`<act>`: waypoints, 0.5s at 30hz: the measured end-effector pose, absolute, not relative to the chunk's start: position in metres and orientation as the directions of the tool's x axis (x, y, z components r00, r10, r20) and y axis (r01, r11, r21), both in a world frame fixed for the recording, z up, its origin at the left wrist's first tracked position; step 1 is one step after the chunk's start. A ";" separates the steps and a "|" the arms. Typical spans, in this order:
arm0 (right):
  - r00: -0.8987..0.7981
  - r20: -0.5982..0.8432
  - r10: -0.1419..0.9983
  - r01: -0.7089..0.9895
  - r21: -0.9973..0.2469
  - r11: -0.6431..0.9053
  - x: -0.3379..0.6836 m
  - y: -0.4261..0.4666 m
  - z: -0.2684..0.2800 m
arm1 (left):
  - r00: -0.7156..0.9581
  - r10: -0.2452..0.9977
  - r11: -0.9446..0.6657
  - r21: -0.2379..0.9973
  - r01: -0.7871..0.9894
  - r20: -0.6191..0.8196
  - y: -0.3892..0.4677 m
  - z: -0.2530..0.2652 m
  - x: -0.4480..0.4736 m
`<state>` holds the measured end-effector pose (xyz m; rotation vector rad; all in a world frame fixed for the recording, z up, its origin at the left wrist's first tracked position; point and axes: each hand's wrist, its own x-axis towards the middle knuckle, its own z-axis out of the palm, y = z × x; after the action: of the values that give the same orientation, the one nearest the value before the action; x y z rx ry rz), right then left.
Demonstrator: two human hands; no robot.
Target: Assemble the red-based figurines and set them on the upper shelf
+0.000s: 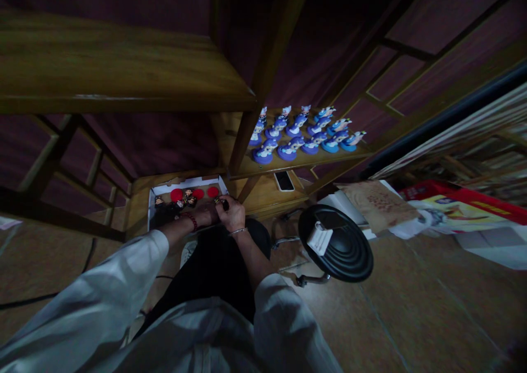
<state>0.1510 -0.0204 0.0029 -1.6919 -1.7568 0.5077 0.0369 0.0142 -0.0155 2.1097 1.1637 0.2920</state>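
Box [225,184]: shallow and white-walled, on the lower wooden shelf [137,204] before us; dark-haired figurines [189,198] and red discs [177,194] lie in it.
Right hand [234,215]: we have its fingers curled around a small dark piece [224,203] at the box's right side.
Left hand [209,214]: close against the right, in shadow; we cannot tell its grip.
Upper shelf [309,163]: we see purple-based figurines [265,151] in rows, blue-based ones [353,141] at the right.
Stool [349,252]: black, round, beside us, a white packet [320,238] on its seat.

Pale sleeves [109,282] end above a red bracelet [193,221] and silver bangle [237,231].
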 end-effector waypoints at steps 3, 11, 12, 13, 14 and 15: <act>0.022 0.178 0.984 0.744 -0.661 0.103 0.151 -0.020 0.002 | 0.594 0.777 -0.301 0.705 0.642 -0.209 0.014 -0.013 0.040; 0.025 0.185 0.982 0.749 -0.654 0.104 0.151 -0.021 0.004 | 0.599 0.759 -0.249 0.737 0.628 -0.254 0.007 -0.005 0.041; 0.024 0.186 0.982 0.747 -0.656 0.106 0.151 -0.021 0.005 | 0.593 0.763 -0.246 0.734 0.633 -0.255 0.006 -0.007 0.041; 0.022 0.186 0.982 0.744 -0.660 0.108 0.151 -0.022 0.005 | 0.586 0.769 -0.243 0.731 0.638 -0.255 0.006 -0.009 0.041; 0.019 0.188 0.982 0.739 -0.664 0.113 0.151 -0.022 0.006 | 0.577 0.776 -0.241 0.726 0.644 -0.255 0.006 -0.011 0.041; 0.015 0.189 0.982 0.734 -0.669 0.118 0.151 -0.022 0.006 | 0.566 0.784 -0.237 0.720 0.652 -0.254 0.007 -0.013 0.040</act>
<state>0.1514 -0.0215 0.0060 -1.6697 -1.7723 0.5054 0.0398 0.0065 -0.0133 1.9673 1.1532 0.2015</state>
